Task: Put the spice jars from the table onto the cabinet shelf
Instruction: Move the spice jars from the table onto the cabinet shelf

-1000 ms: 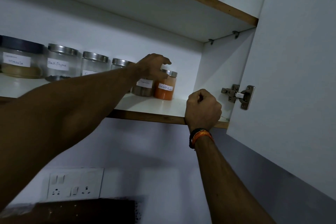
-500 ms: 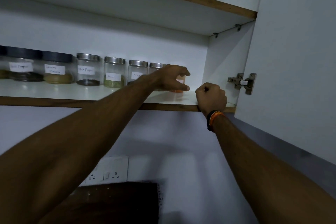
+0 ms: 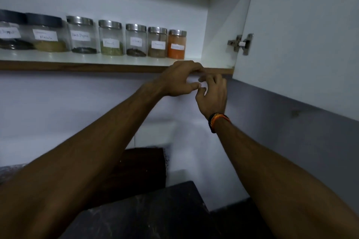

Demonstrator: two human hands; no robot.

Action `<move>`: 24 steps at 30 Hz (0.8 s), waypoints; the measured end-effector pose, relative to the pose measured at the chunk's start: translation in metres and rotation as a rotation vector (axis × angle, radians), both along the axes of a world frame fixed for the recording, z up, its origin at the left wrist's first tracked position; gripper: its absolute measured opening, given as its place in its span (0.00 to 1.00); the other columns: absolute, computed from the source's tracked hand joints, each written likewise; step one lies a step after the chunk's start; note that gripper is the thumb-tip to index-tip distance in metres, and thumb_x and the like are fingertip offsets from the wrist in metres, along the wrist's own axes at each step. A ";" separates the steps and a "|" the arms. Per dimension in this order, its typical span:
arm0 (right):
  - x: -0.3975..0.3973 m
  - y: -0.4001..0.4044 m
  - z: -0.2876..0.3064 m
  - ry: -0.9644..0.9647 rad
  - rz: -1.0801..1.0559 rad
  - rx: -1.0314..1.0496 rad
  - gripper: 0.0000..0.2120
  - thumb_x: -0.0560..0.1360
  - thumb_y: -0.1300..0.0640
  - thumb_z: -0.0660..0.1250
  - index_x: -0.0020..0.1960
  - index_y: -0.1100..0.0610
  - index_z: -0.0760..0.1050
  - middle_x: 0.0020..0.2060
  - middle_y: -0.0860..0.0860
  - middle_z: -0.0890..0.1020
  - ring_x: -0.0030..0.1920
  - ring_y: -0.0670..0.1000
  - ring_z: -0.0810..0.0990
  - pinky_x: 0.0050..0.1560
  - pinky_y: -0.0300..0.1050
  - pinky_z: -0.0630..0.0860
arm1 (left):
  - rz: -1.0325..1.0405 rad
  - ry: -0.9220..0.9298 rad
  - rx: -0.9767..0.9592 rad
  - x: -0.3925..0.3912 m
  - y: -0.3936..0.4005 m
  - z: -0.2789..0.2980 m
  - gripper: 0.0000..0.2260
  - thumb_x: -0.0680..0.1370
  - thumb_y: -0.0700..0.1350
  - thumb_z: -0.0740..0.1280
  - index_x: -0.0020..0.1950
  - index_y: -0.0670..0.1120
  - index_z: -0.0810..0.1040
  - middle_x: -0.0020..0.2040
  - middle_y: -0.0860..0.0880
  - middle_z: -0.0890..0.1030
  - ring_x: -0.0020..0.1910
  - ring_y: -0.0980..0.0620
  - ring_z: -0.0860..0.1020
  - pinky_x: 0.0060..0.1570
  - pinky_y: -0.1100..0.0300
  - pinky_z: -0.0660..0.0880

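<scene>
Orange jar [image 3: 176,44] ends the shelf [image 3: 83,65] row; left hand [image 3: 179,79] and right hand [image 3: 212,93], grips loosely curled and empty, should fetch the next jar.

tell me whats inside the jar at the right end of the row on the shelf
The rightmost jar holds orange powder filling most of it, under a metal lid. Its white label covers part of the front, and the writing is too blurred to read.

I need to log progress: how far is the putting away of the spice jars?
Seven jars stand in a row on the shelf, the orange jar at the right end. The left hand and right hand hold nothing. The table is out of view, so any remaining jars cannot be told.
</scene>
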State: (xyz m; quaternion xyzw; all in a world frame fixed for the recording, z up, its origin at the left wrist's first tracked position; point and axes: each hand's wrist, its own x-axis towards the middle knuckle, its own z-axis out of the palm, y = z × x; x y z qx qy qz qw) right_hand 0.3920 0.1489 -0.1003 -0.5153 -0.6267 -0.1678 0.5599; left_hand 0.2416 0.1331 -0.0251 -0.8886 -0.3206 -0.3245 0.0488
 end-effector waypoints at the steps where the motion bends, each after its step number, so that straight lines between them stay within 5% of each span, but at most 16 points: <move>1: 0.000 -0.005 -0.010 -0.012 -0.003 -0.032 0.14 0.69 0.67 0.64 0.52 0.59 0.80 0.49 0.57 0.78 0.51 0.58 0.75 0.47 0.54 0.75 | 0.011 -0.015 -0.025 0.000 -0.003 -0.010 0.21 0.77 0.46 0.72 0.68 0.41 0.76 0.64 0.43 0.80 0.62 0.47 0.77 0.60 0.58 0.72; 12: 0.023 -0.078 -0.153 -0.035 -0.078 -0.567 0.13 0.73 0.63 0.67 0.57 0.56 0.80 0.56 0.56 0.80 0.56 0.56 0.76 0.55 0.52 0.77 | 0.101 0.012 -0.569 0.018 -0.033 -0.176 0.24 0.75 0.49 0.74 0.70 0.47 0.74 0.67 0.47 0.78 0.63 0.49 0.77 0.56 0.60 0.73; 24: 0.058 -0.162 -0.268 -0.033 -0.083 -0.989 0.11 0.75 0.61 0.65 0.55 0.58 0.81 0.52 0.56 0.80 0.53 0.57 0.78 0.54 0.52 0.78 | 0.031 0.288 -0.808 0.049 -0.093 -0.309 0.19 0.79 0.45 0.70 0.69 0.42 0.75 0.66 0.43 0.78 0.64 0.46 0.77 0.66 0.52 0.72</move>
